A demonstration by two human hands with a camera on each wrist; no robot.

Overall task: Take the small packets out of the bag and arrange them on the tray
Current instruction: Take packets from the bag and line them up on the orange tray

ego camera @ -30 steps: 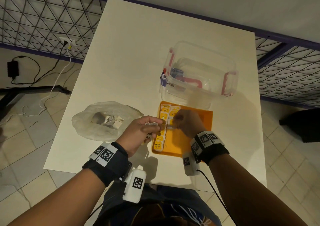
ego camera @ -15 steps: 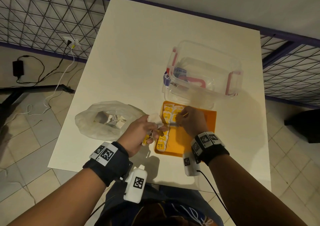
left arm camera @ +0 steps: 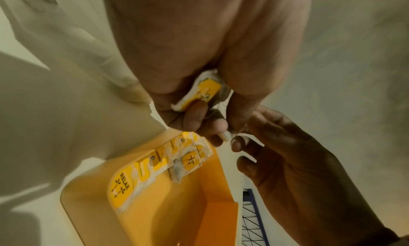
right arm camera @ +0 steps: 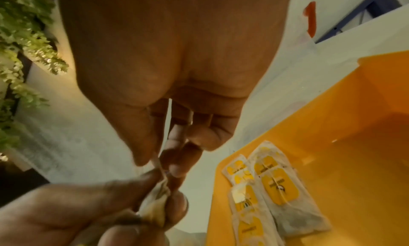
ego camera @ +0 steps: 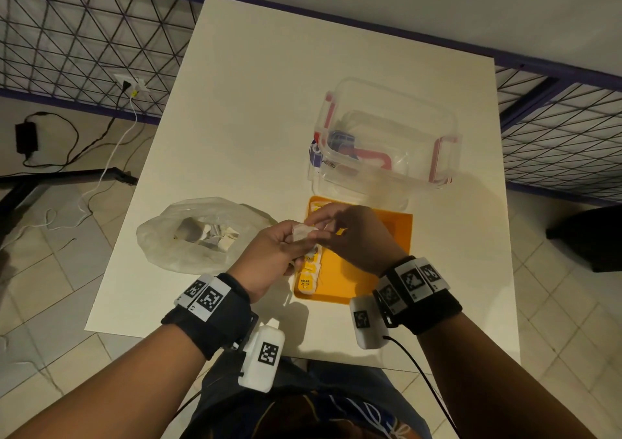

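Note:
An orange tray (ego camera: 380, 253) lies near the table's front edge, with several yellow-labelled packets (ego camera: 308, 282) in a column along its left side. Left of it sits a clear plastic bag (ego camera: 188, 236) with more white packets inside. My left hand (ego camera: 282, 253) grips a small bunch of packets (left arm camera: 199, 94) above the tray's left edge. My right hand (ego camera: 350, 233) meets it there and pinches the end of one packet (right arm camera: 158, 164) between thumb and fingertips. The wrist views show the tray (left arm camera: 177, 214) and its laid packets (right arm camera: 276, 188) just below the hands.
A clear plastic box (ego camera: 387, 139) with red clips stands directly behind the tray. The white table (ego camera: 269, 85) stretches away to the far edge. Wire mesh panels (ego camera: 84, 34) flank the table, and cables lie on the tiled floor at the left.
Both hands have risen slightly off the tray and come together at its left edge. The right hand now pinches a packet held in the left hand.

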